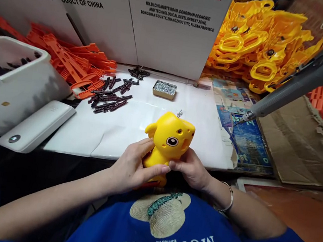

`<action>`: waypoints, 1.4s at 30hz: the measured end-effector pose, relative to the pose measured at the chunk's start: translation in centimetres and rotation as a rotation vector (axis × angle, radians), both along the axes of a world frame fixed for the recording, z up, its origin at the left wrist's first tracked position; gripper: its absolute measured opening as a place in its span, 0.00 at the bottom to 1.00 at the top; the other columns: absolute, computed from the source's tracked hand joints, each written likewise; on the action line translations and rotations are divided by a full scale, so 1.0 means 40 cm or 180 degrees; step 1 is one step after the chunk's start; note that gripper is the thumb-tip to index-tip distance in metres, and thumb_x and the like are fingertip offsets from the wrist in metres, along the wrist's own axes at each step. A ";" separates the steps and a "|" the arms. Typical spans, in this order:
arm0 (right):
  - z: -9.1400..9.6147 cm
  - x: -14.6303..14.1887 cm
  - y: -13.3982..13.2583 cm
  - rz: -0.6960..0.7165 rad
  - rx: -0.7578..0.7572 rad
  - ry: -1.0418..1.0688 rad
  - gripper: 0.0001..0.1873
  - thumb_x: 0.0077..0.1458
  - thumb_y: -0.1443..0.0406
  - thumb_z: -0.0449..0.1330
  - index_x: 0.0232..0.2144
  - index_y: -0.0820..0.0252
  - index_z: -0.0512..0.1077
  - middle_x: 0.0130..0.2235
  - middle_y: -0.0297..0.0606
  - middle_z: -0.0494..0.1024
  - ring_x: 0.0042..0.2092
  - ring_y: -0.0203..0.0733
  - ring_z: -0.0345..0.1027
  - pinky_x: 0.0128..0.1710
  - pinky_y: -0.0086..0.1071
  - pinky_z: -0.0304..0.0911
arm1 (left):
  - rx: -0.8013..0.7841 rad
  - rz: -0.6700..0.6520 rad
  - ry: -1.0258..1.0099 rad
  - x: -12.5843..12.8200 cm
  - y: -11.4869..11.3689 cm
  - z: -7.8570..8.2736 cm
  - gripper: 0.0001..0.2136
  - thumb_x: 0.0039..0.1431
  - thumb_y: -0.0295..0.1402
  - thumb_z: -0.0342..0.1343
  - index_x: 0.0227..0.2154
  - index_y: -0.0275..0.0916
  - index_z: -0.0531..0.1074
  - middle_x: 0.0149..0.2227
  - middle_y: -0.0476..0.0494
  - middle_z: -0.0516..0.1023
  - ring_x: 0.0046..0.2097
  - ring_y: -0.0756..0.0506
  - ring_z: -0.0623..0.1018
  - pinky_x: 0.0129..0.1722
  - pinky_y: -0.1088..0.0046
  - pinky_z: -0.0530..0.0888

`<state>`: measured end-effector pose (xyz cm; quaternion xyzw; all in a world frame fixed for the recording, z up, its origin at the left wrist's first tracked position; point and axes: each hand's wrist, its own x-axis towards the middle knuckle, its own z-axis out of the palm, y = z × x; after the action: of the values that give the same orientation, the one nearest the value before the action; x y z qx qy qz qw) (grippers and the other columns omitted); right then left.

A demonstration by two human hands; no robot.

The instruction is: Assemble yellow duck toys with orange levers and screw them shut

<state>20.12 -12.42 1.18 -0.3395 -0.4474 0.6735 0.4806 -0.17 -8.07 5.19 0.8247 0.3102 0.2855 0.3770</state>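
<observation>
A yellow plastic animal-shaped toy with a printed eye and small holes in its face is held close to my body, over the table's front edge. My left hand wraps its left side, the thumb lying across the lower front. On the other side my right hand grips it below the head, fingers partly hidden behind it. Just beyond the toy lies a small cluster of screws. Further back sits a small tin full of screws. Dark brown plastic parts are scattered to its left.
Orange plastic parts are heaped behind a white bin and a white power bank. A grey electric screwdriver hangs at the right. Yellow toy shells pile up behind it. Large cartons wall the back.
</observation>
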 end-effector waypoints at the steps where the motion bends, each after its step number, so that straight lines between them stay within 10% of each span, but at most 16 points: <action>1: 0.002 -0.001 0.001 0.0017 -0.0012 0.0009 0.30 0.48 0.56 0.76 0.50 0.61 0.74 0.51 0.44 0.82 0.53 0.50 0.77 0.59 0.46 0.71 | 0.0049 0.0021 -0.0039 0.000 -0.002 0.002 0.16 0.62 0.46 0.61 0.39 0.36 0.76 0.35 0.44 0.79 0.35 0.47 0.75 0.35 0.71 0.72; 10: 0.077 0.012 0.031 -0.0126 -0.0034 -0.0850 0.33 0.44 0.54 0.76 0.49 0.58 0.70 0.49 0.43 0.81 0.48 0.48 0.77 0.49 0.44 0.76 | -0.1903 -0.0177 -0.0504 -0.050 0.068 -0.005 0.31 0.55 0.53 0.65 0.56 0.39 0.73 0.51 0.36 0.81 0.49 0.38 0.81 0.44 0.66 0.79; 15: 0.107 0.041 0.009 -0.0106 0.0718 -0.2496 0.32 0.42 0.55 0.76 0.47 0.61 0.73 0.41 0.40 0.80 0.39 0.46 0.74 0.38 0.40 0.73 | -0.1472 0.0013 -0.1162 -0.089 0.085 0.012 0.49 0.39 0.61 0.71 0.65 0.49 0.66 0.61 0.38 0.75 0.59 0.33 0.76 0.51 0.66 0.78; 22: 0.103 0.057 -0.012 -0.0066 0.1766 -0.2613 0.60 0.45 0.39 0.71 0.70 0.63 0.54 0.65 0.58 0.67 0.65 0.61 0.65 0.65 0.55 0.63 | -0.0955 0.0133 -0.0672 -0.049 0.019 0.069 0.33 0.50 0.49 0.71 0.58 0.43 0.72 0.55 0.38 0.77 0.54 0.37 0.78 0.51 0.67 0.77; 29: 0.122 0.024 -0.016 -0.0532 0.2201 -0.2224 0.40 0.56 0.48 0.69 0.63 0.61 0.64 0.55 0.50 0.77 0.55 0.52 0.74 0.57 0.44 0.71 | 0.0107 0.0156 -0.0697 -0.027 -0.025 0.043 0.27 0.57 0.43 0.65 0.58 0.43 0.68 0.48 0.42 0.77 0.45 0.42 0.78 0.44 0.68 0.76; 35: 0.125 0.026 0.002 -0.0013 0.1928 -0.2374 0.43 0.55 0.51 0.70 0.65 0.63 0.60 0.58 0.53 0.73 0.57 0.54 0.71 0.59 0.48 0.69 | -0.0409 0.0263 -0.0694 -0.037 -0.011 0.031 0.28 0.51 0.42 0.70 0.54 0.41 0.72 0.48 0.40 0.78 0.46 0.41 0.79 0.45 0.66 0.78; 42: 0.123 0.045 -0.001 0.0121 0.2056 -0.2757 0.58 0.53 0.44 0.69 0.73 0.62 0.49 0.65 0.57 0.69 0.63 0.57 0.68 0.64 0.51 0.65 | -0.1331 0.0912 -0.2096 -0.124 0.050 -0.052 0.35 0.41 0.56 0.69 0.54 0.49 0.76 0.54 0.43 0.80 0.52 0.35 0.80 0.48 0.62 0.80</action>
<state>21.93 -12.47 6.09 -0.4128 -0.7950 0.3086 0.3199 -5.13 -6.07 3.12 0.5434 0.3360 0.5145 0.5719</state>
